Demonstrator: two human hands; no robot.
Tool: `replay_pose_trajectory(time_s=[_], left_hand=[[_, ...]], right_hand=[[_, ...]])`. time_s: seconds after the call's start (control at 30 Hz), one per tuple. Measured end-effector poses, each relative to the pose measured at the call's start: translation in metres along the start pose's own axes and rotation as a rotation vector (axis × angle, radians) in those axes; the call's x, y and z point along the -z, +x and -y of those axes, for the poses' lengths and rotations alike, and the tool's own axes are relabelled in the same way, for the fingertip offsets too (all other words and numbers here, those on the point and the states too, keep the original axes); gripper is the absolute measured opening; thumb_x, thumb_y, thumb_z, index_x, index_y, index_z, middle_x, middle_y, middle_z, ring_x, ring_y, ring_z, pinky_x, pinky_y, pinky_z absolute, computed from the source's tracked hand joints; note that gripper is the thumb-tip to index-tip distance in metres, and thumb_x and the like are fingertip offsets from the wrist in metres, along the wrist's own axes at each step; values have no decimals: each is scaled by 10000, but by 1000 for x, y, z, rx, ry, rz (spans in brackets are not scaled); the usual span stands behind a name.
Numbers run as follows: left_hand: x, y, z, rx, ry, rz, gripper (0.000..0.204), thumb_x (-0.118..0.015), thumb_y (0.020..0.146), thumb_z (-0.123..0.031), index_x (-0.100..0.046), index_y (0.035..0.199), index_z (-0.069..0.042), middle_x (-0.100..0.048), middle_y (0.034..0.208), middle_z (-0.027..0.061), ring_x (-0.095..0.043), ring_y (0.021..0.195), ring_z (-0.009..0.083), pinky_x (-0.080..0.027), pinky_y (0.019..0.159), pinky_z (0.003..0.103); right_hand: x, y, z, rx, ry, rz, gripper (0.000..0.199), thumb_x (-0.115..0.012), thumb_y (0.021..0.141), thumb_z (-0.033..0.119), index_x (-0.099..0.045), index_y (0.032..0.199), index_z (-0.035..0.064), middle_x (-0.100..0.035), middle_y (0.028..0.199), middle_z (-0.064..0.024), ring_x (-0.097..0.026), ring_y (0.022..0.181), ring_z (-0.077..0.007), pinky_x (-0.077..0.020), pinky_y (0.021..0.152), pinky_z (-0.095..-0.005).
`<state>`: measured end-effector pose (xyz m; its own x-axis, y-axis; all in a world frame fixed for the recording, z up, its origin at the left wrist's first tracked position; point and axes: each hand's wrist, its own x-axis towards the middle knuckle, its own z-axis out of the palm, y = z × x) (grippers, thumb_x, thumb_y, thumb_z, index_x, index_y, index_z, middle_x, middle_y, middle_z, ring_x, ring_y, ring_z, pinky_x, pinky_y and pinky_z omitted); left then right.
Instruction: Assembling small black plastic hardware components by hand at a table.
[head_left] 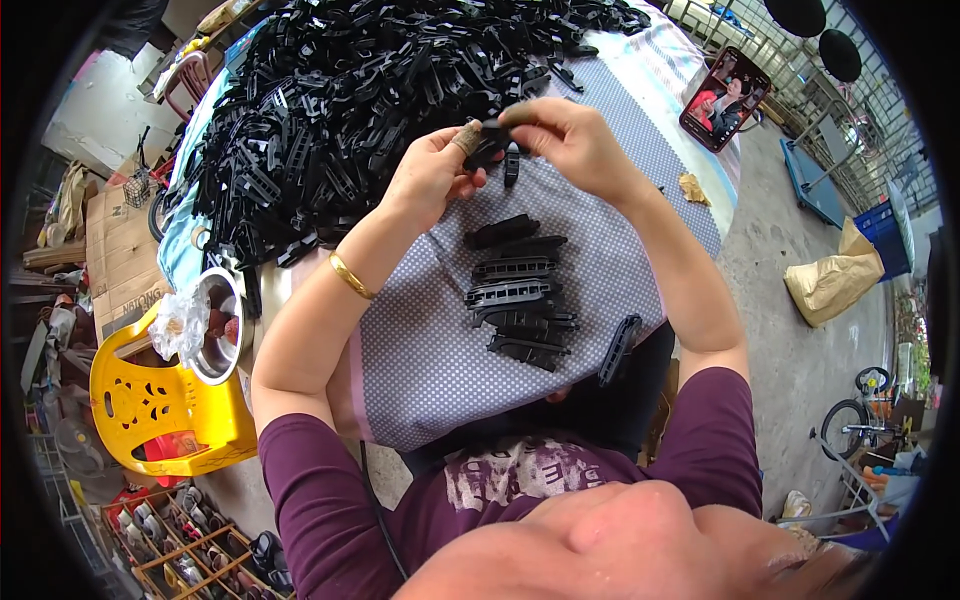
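Observation:
Near the front of a big heap, my left hand point(432, 178) is closed on a small black plastic part point(486, 150), its far finger wrapped in tan tape. My right hand point(575, 148) pinches at the same part from the other side, with a dark wrap on one finger; its fingertips partly cover the part. Closer to me, a short row of slotted black plastic strips point(512, 292) lies on the dotted grey cloth point(420, 375). One more strip point(619, 350) rests apart at the cloth's near right edge.
The heap of black parts point(330, 110) covers the table's far left. A phone point(725, 98) stands at the far right. At the left, a metal bowl point(237, 350) and a plastic bag point(180, 325) sit by a yellow chair point(125, 400). A paper sack point(835, 278) is on the floor, right.

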<state>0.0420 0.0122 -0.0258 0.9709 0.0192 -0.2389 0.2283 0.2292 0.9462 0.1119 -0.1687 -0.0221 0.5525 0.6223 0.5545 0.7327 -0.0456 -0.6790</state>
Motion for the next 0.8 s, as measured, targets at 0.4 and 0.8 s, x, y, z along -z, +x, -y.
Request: replay_pose_trajectory(time_s=[0.4, 0.8], left_hand=[[4, -2, 2, -189, 225, 120, 393, -693, 807, -149, -578, 1143, 20, -634, 839, 25, -516, 640, 52, -410, 541, 166], [-3, -5, 2, -518, 449, -49, 380, -690, 767, -18, -590, 1132, 21, -664, 972, 67, -605, 843, 85, -505, 769, 221]], right_hand=[[-5, -5, 0, 45, -238, 52, 177, -660, 782, 91, -667, 941, 14, -616, 784, -101, -582, 700, -229, -475, 637, -306], [-7, -5, 11, 111, -304, -36, 227, -689, 748, 54, -653, 964, -6, -608, 796, -95, -604, 732, -220, -498, 684, -298]])
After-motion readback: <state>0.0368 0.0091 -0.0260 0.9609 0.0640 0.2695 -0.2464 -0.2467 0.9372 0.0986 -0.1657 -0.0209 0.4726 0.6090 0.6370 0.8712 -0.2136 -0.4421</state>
